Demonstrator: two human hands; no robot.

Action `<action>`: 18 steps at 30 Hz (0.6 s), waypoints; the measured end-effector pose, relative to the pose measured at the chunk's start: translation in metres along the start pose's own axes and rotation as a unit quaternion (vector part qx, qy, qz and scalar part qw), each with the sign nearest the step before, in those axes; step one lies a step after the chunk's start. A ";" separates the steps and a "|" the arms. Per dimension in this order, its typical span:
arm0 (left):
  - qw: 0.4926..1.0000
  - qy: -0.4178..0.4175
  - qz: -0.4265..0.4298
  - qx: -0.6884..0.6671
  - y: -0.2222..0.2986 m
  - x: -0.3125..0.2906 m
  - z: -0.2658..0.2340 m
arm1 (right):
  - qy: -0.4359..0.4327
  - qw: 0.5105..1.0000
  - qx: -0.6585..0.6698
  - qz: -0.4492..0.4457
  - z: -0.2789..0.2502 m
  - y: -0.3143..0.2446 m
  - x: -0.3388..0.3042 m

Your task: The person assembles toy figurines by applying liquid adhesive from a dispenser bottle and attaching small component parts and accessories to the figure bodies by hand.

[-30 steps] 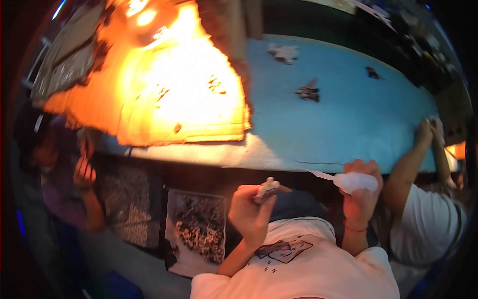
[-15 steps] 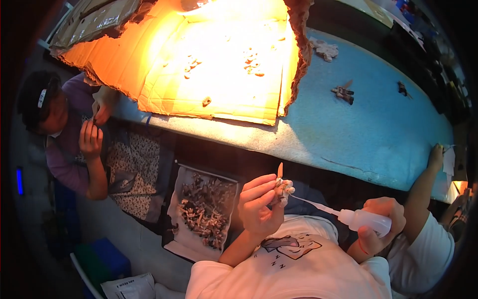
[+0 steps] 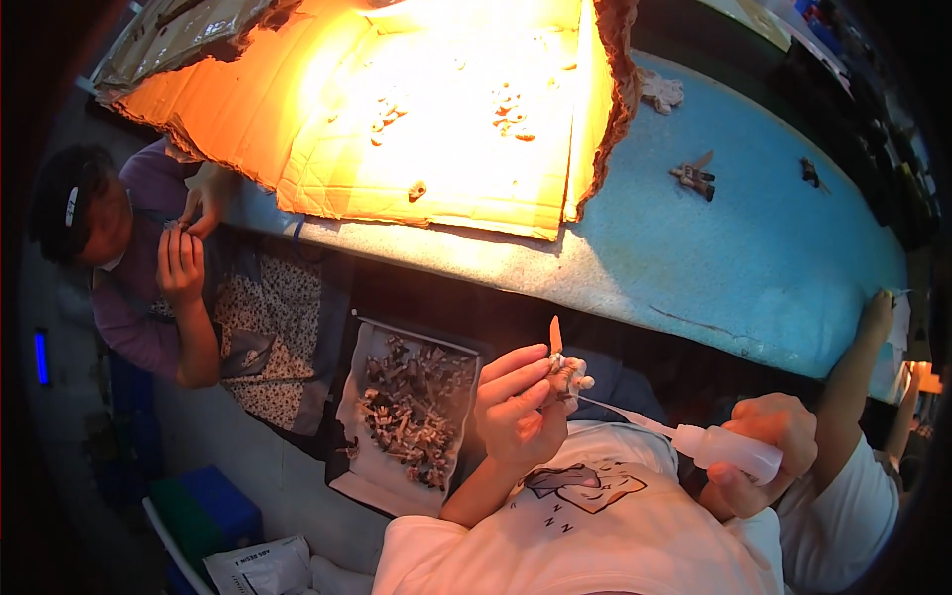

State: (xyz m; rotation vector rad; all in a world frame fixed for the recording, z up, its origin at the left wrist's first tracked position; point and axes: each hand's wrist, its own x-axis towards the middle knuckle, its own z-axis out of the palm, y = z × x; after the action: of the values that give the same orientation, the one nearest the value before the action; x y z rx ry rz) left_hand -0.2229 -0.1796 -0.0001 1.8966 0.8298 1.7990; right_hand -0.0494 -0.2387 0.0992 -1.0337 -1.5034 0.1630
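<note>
Below centre, the left hand [image 3: 518, 409] pinches a small figurine [image 3: 567, 379]. At lower right, the right hand [image 3: 789, 431] grips a squeeze bottle [image 3: 729, 450], its thin nozzle [image 3: 643, 421] near the figurine.

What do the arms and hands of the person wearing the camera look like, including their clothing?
The left hand and right hand are both ungloved, with fingers uncovered. The left forearm is bare below a short, pale sleeve. The sleeve belongs to a pale shirt with a dark-lined drawing on its front. I can't make out any wristwear.
</note>
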 end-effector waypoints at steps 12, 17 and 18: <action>1.000 0.008 -0.005 -0.001 0.000 0.000 -0.001 | -0.067 0.998 -0.008 -0.001 -0.001 -0.004 0.008; 1.000 -0.001 -0.005 0.007 0.000 -0.001 -0.003 | -0.100 0.995 -0.024 0.005 -0.005 -0.004 0.009; 1.000 -0.002 -0.007 0.001 0.000 -0.001 -0.002 | -0.111 0.993 -0.029 -0.006 -0.007 -0.004 0.009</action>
State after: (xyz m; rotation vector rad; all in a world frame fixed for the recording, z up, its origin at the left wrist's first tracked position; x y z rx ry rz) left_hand -0.2252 -0.1810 -0.0004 1.8896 0.8422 1.7870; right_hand -0.0443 -0.2383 0.1098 -1.0796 -1.7239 0.2334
